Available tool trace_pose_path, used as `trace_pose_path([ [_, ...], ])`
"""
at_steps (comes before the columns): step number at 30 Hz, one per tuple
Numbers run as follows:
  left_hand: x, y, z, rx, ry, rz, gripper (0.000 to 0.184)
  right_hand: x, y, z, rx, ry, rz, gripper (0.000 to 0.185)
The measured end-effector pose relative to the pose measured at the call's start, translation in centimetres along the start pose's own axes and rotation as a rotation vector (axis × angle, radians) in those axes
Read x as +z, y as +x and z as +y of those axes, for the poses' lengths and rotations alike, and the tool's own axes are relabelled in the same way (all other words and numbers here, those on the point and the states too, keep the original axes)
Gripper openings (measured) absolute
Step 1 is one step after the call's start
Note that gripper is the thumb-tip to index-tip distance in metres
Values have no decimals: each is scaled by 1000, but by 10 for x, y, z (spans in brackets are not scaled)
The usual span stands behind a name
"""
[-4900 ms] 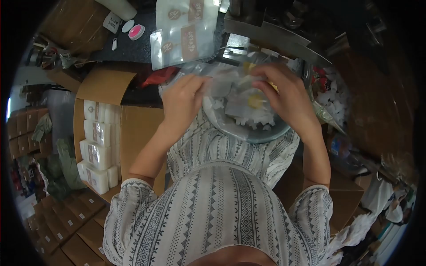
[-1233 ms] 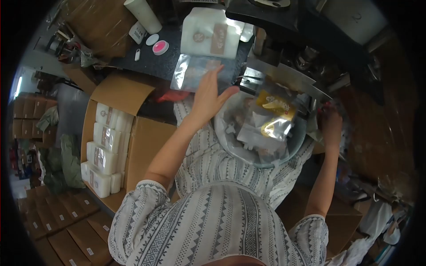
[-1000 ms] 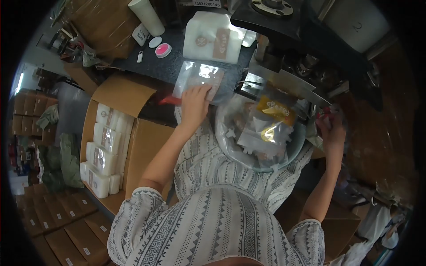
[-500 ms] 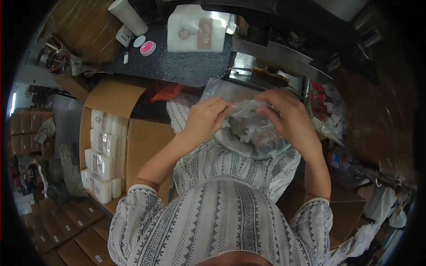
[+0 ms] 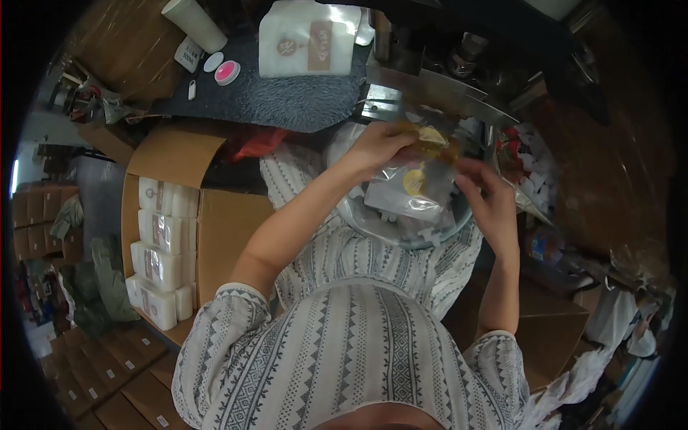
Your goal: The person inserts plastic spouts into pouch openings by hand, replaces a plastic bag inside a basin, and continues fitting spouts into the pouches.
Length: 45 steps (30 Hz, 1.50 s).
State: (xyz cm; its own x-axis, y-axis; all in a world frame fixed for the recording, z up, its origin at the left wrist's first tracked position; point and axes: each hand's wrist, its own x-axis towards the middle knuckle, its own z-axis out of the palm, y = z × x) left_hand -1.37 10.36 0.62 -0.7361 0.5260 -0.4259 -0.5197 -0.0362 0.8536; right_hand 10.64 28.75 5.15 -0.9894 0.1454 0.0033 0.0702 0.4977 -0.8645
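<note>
A clear plastic bag with a yellow round print and a yellow upper part is held up over a pale basin on the lap. My left hand is closed on its upper left edge. At the upper right edge, my right hand has thumb and fingertips closed on the bag, partly blurred. Beneath it, the basin holds more clear plastic and small pale pieces, too jumbled to make out.
On my left, an open carton holds several stacks of white printed packs. A dark bench carries a white pouch stack, a pink round tin and a white cup. A metal machine stands ahead.
Both hands were at crumpled clear plastic over the basin; now they hold a bag with yellow print. My left hand has moved right and up, and my right hand slightly right and down.
</note>
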Motion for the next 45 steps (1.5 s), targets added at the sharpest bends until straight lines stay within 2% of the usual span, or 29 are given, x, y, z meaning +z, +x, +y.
trace_pose_path([
  [3, -12, 4, -10, 84, -2, -17, 37, 13, -14, 19, 115, 61, 12, 31],
  [5, -39, 1, -16, 170, 325, 23, 47, 25, -19, 37, 147, 104, 38, 33],
  [6, -51, -5, -22, 173, 322, 22, 47, 33, -21, 48, 157, 183, 70, 36],
  [8, -78, -17, -42, 50, 199, 124, 55, 41, -23, 58, 163, 261, 106, 39],
  [10, -124, -16, -93, -22, 582, 314, 59, 49, -22, 61, 151, 447, 76, 45],
  [11, -139, -17, -121, -18, 581, 315, 59, 52, -21, 63, 147, 446, 77, 45],
  [13, -156, -26, -171, 78, 818, 548, 63, 59, -19, 67, 156, 531, 70, 44],
  [14, -157, -27, -186, 83, 819, 547, 63, 63, -16, 67, 152, 530, 73, 44],
  [16, -145, -29, -198, 114, 159, 345, 63, 72, -12, 64, 132, 680, 86, 38],
  [20, -129, -27, -187, 35, 135, 404, 56, 85, -16, 73, 282, 777, 101, 29],
  [22, -142, -15, -207, 11, 142, 470, 52, 93, -23, 99, 401, 616, -87, 29],
  [23, -144, -13, -215, 13, 141, 467, 52, 99, -27, 109, 401, 614, -83, 29],
  [24, -144, -13, -219, 92, 183, 524, 48, 105, -33, 118, 487, 588, -94, 29],
  [25, -140, -16, -219, 171, 226, 581, 44, 111, -40, 127, 575, 563, -103, 29],
  [26, -137, -20, -220, 172, 229, 576, 44, 120, -47, 140, 575, 565, -98, 29],
  [28, -117, -38, -204, 284, 509, 666, 36, 133, -58, 164, 469, 446, 153, 33],
  [29, -103, -47, -192, 281, 511, 658, 36, 133, -61, 166, 474, 448, 160, 33],
  [31, -71, -65, -161, 291, 644, 428, 30, 132, -63, 169, 119, 41, 489, 35],
  [34, -33, -82, -119, 322, 610, 344, 27, 103, -58, 169, 150, -54, 610, 40],
  [35, -30, -84, -112, 321, 612, 341, 27, 93, -56, 178, 152, -55, 612, 40],
  [37, -25, -86, -102, 442, 474, 366, 28, 73, -49, 204, 181, -312, 660, 45],
  [38, -25, -91, -95, 443, 475, 362, 28, 67, -47, 221, 183, -313, 664, 45],
  [40, -34, -101, -78, 501, 155, 360, 30, 60, -35, 257, 174, -275, 655, 55],
  [41, -37, -107, -73, 504, 155, 359, 30, 54, -27, 269, 172, -276, 657, 55],
  [43, -43, -124, -69, 596, -14, 437, 31, 45, -16, 280, 209, -261, 491, 60],
  [45, -60, -134, -60, 661, -103, 487, 31, 37, -10, 274, 285, -200, 432, 59],
])
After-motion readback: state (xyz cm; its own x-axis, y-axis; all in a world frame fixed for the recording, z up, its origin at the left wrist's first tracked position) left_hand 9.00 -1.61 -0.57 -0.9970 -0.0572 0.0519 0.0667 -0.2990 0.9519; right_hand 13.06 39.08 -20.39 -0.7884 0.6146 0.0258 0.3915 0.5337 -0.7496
